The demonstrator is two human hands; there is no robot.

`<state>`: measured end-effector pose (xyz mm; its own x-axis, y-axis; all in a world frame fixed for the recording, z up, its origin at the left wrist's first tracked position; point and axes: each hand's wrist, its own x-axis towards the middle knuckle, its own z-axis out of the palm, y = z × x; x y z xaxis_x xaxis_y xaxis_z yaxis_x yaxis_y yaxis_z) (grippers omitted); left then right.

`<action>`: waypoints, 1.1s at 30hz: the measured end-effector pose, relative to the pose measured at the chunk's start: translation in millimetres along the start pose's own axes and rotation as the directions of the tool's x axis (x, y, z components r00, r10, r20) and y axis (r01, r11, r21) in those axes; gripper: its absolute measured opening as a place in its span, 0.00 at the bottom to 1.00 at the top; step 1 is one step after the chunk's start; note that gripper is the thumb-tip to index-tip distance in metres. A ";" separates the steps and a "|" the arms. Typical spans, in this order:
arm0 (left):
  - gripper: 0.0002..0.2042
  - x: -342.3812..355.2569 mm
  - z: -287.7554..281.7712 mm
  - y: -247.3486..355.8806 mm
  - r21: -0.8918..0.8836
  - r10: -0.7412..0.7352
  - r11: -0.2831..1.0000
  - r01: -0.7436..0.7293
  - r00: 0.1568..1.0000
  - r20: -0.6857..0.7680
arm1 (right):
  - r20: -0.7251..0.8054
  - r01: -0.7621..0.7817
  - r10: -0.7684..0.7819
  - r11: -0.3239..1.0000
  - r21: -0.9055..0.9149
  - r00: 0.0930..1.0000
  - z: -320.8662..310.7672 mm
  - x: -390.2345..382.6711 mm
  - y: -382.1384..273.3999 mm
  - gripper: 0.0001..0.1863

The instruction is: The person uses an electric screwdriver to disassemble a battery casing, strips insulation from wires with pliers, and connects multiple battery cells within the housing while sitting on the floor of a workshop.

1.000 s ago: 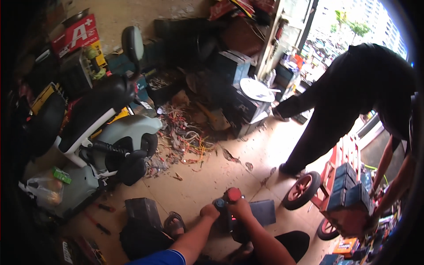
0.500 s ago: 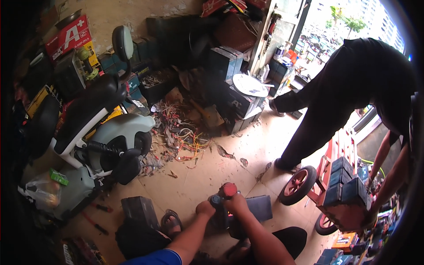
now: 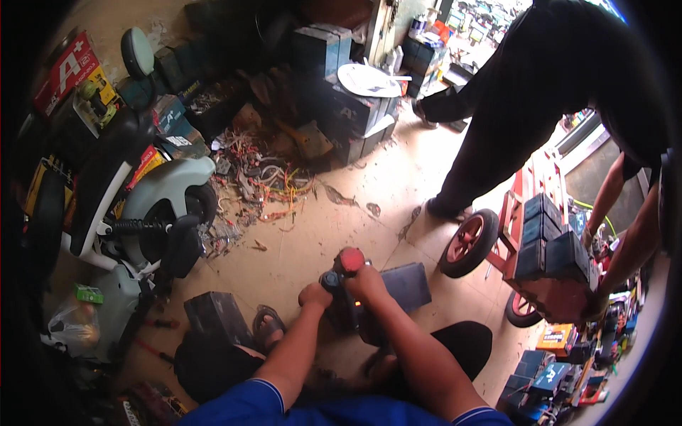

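My left hand [image 3: 314, 295] is closed beside a dark cylindrical part [image 3: 329, 282], gripping something I cannot make out. My right hand [image 3: 365, 282] is wrapped round a tool with a round red top [image 3: 351, 258], where a small orange light shows. Both hands are low at the middle, over dark boxy objects. A grey-black slab [image 3: 403, 282] lies right of the right hand. A dark battery-like block [image 3: 217, 318] rests left of the left hand, near a sandaled foot [image 3: 267, 323].
Another person [image 3: 540, 78] bends at the right over a red hand truck [image 3: 518, 234] loaded with batteries [image 3: 540, 248]. A scooter [image 3: 142, 234] stands at left. Tangled wires [image 3: 263, 177] and stacked batteries [image 3: 352, 121] lie toward the back. More batteries [image 3: 540, 376] crowd the lower right.
The whole scene sits higher and a little further left in the picture, as the camera has shifted. My hands keep their grip at the red-topped tool; the other person stays bent over the truck.
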<state>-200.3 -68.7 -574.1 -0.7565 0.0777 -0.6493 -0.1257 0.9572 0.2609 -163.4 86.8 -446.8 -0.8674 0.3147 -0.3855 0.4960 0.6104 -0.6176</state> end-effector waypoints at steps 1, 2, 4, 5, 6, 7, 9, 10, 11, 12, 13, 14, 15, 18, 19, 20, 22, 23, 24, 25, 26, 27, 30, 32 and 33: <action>0.17 5.7 1.6 -6.2 0.009 0.001 1.000 -0.001 1.000 -0.002 | 0.013 -0.029 0.030 1.000 -0.010 0.999 3.3 3.1 -5.7 0.18; 0.17 13.1 4.9 -14.2 0.029 0.015 0.999 -0.016 1.000 0.007 | 0.037 -0.066 0.067 0.998 -0.024 0.997 7.2 5.1 -9.9 0.18; 0.17 15.8 9.9 -19.2 0.023 0.027 0.999 -0.027 1.000 0.009 | 0.035 -0.019 0.018 0.999 0.028 0.999 9.0 3.9 -8.9 0.18; 0.17 21.7 11.4 -30.0 -0.002 0.020 1.000 -0.020 1.000 -0.006 | 0.037 -0.035 0.034 0.999 0.032 0.999 7.4 0.6 -21.2 0.18; 0.18 21.6 12.8 -28.9 -0.056 -0.022 0.998 0.022 1.000 0.001 | 0.026 -0.060 0.059 0.998 0.026 0.998 3.3 -1.6 -25.3 0.18; 0.19 19.8 13.2 -25.2 -0.100 -0.011 0.995 0.014 1.000 0.026 | 0.037 -0.064 0.062 0.997 0.046 0.997 1.1 0.5 -20.2 0.18; 0.20 14.0 12.7 -17.9 -0.128 -0.012 0.992 0.013 1.000 0.009 | 0.053 -0.074 0.072 0.996 0.042 0.996 -0.9 1.0 -9.0 0.18; 0.20 13.9 12.2 -17.9 -0.134 0.001 0.991 -0.004 1.000 -0.017 | 0.057 -0.072 0.070 0.997 0.035 0.996 -1.7 0.8 -9.8 0.18; 0.20 13.8 11.6 -18.7 -0.141 -0.002 0.990 0.000 1.000 -0.015 | 0.045 -0.048 0.046 0.998 0.038 0.998 -2.1 0.4 -10.6 0.19; 0.20 13.7 10.8 -20.1 -0.141 -0.006 0.990 0.004 1.000 -0.013 | 0.033 -0.024 0.023 0.999 0.042 0.999 -2.2 0.1 -11.6 0.19; 0.20 14.3 9.4 -20.7 -0.139 -0.008 0.990 0.006 1.000 -0.012 | 0.035 -0.021 0.020 0.999 0.037 0.999 -2.2 0.6 -12.9 0.19; 0.20 14.2 8.7 -21.2 -0.145 -0.010 0.989 0.008 1.000 -0.013 | 0.051 -0.037 0.035 0.998 0.043 0.998 -2.0 1.0 -14.4 0.19; 0.19 13.3 8.0 -22.2 -0.155 -0.004 0.988 0.002 1.000 -0.012 | 0.066 -0.052 0.048 0.997 0.049 0.997 -1.7 1.7 -16.3 0.19; 0.18 9.2 3.2 -24.1 -0.156 0.010 0.988 -0.015 0.999 -0.031 | 0.073 -0.023 0.024 0.999 -0.024 0.997 5.5 7.6 -16.0 0.19; 0.17 5.4 2.4 -23.0 -0.146 0.020 0.989 -0.026 0.999 -0.044 | 0.077 -0.023 0.025 0.999 -0.028 0.997 4.1 6.3 -16.1 0.19; 0.17 -0.2 -2.0 -19.6 -0.148 0.014 0.989 -0.019 0.999 -0.036 | 0.058 -0.028 0.028 1.000 -0.003 0.998 1.4 3.8 -18.0 0.18; 0.16 -9.7 -12.2 -5.2 -0.145 0.026 0.989 -0.029 0.999 -0.026 | 0.021 -0.060 0.058 0.995 0.086 0.998 -18.7 0.2 -17.9 0.18; 0.17 -15.5 -15.0 4.1 -0.121 0.009 0.993 -0.011 1.000 -0.016 | 0.101 -0.133 0.115 0.971 0.199 0.988 -38.0 -1.0 -16.6 0.18; 0.17 -24.2 -17.8 11.3 -0.116 0.011 0.993 -0.012 1.000 -0.004 | 0.184 -0.211 0.159 0.928 0.308 0.970 -54.0 -6.1 -17.3 0.19; 0.17 -31.9 -24.0 18.9 -0.108 -0.007 0.994 0.005 1.000 -0.018 | 0.137 -0.106 0.064 0.936 0.335 0.989 -70.1 -18.8 -28.4 0.18; 0.18 -34.6 -28.3 17.4 -0.094 -0.034 0.995 0.030 0.999 -0.040 | 0.183 -0.122 0.064 0.938 0.325 0.981 -78.6 -24.2 -35.8 0.17; 0.18 -36.6 -30.4 16.2 -0.099 -0.035 0.995 0.030 0.998 -0.047 | 0.207 -0.163 0.097 0.929 0.332 0.974 -83.9 -27.8 -38.0 0.17; 0.18 -44.0 -27.9 17.7 -0.181 -0.085 0.981 0.071 0.994 -0.068 | 0.144 -0.097 0.053 0.945 0.313 0.988 -110.2 -55.0 -48.9 0.18; 0.17 -33.9 -18.0 8.6 -0.326 -0.113 0.939 0.109 0.994 0.006 | -0.054 0.169 -0.161 0.957 0.235 0.986 -132.5 -81.7 -54.2 0.17; 0.15 -27.8 -10.6 3.8 -0.463 -0.137 0.871 0.162 0.987 0.087 | -0.067 0.194 -0.189 0.978 0.082 0.980 -149.0 -93.1 -58.0 0.16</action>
<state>-186.5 -70.1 -547.4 -0.6733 -0.0303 -0.7388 -0.5294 0.7173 0.4531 -117.5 130.4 -273.0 -0.9461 0.2421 -0.2151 0.3201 0.5981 -0.7348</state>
